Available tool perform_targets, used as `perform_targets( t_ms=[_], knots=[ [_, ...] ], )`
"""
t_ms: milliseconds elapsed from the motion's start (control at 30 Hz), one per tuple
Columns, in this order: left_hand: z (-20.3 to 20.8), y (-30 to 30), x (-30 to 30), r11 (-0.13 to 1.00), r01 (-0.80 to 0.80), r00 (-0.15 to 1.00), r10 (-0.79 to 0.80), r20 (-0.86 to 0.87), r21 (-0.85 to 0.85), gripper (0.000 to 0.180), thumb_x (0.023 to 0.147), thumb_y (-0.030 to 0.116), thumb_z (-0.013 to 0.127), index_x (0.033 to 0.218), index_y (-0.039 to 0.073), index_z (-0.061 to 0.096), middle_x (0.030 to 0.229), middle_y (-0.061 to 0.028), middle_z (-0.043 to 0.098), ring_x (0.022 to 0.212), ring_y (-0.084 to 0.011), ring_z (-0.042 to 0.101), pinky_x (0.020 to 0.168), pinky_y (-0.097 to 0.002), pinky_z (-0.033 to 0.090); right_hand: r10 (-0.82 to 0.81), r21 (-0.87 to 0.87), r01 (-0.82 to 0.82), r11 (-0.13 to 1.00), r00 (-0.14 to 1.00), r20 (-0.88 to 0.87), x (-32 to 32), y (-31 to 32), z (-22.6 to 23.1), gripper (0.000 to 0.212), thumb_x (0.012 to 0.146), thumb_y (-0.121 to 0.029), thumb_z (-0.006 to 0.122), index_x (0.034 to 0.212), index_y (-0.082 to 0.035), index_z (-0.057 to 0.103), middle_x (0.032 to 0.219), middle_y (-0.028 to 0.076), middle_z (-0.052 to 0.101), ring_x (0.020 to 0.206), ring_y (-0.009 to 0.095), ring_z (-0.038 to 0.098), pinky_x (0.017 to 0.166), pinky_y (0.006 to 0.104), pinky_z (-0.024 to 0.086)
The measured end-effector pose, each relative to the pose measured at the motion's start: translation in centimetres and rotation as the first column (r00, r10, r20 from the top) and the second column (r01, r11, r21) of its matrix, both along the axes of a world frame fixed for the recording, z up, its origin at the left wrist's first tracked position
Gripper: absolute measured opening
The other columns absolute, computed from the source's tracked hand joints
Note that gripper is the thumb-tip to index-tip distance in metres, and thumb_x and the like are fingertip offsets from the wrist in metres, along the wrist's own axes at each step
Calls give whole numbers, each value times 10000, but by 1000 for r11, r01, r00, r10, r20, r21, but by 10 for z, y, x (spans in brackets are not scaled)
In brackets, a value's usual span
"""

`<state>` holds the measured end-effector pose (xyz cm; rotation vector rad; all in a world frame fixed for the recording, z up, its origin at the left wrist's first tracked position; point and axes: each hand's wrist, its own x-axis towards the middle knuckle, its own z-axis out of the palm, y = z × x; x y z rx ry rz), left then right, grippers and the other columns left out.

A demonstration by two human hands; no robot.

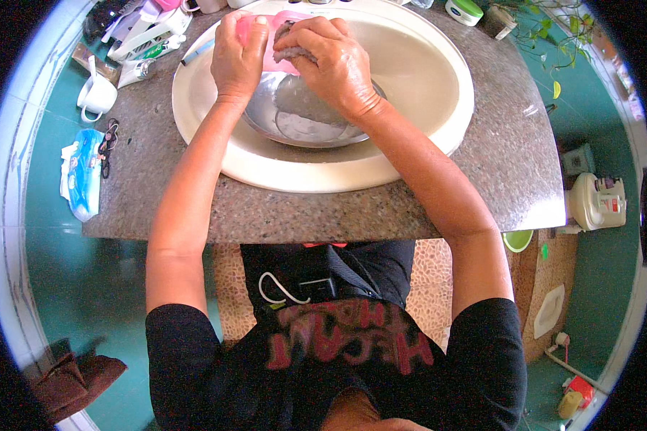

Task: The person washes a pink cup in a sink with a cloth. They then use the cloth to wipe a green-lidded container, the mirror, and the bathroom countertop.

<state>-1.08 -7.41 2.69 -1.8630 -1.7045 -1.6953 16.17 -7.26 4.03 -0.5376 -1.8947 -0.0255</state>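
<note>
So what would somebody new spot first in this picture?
Probably the bright pink plastic thing over the big cream oval sink, gripped by the left hand while the right hand holds a crumpled grey cloth or scrubber against it. Just below them, a shiny round metal basin sits inside the sink. Next might come the bright blue packet at the counter's left edge.

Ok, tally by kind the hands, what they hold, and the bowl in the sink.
Left hand and right hand: 2
Pink plastic item: 1
Grey cloth or scrubber: 1
Metal bowl: 1
Total: 5
</note>
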Motion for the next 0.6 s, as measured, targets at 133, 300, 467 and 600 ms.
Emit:
perform_targets(
  t_ms=[133,300,467,600],
  knots=[
    [2,11,-25,981,69,983,-98,155,179,338,946,321,517,1088,17,562,1041,-91,600,971,-196,555,898,-326,426,4,-161,24,987,985,172,-1,-6,-9,82,748,-165,674,804,-219,701,887,18,638,849,255,606,736,378,519],
    [6,19,-52,958,225,929,-267,256,180,377,932,292,530,1183,16,581,1144,-69,600,1080,-166,528,985,-287,365,-80,-582,-9,813,989,-126,6,13,-12,232,781,-329,661,931,-162,716,925,126,646,893,327,631,800,443,501],
    [8,14,-44,856,499,774,-509,375,132,382,887,204,529,1211,12,595,1215,-63,605,1135,-134,521,999,-283,381,9,-621,-544,564,756,-654,21,27,-11,197,873,-167,612,1022,-38,603,780,68,617,622,166,587,551,299,474],
    [4,8,-43,876,483,855,-471,218,-3,380,865,177,518,1199,15,599,1171,-64,619,1096,-130,545,976,-279,410,387,-687,-654,318,751,-536,19,24,-8,253,904,-127,595,1135,-25,577,787,30,615,636,107,586,559,253,483]
  ],
)
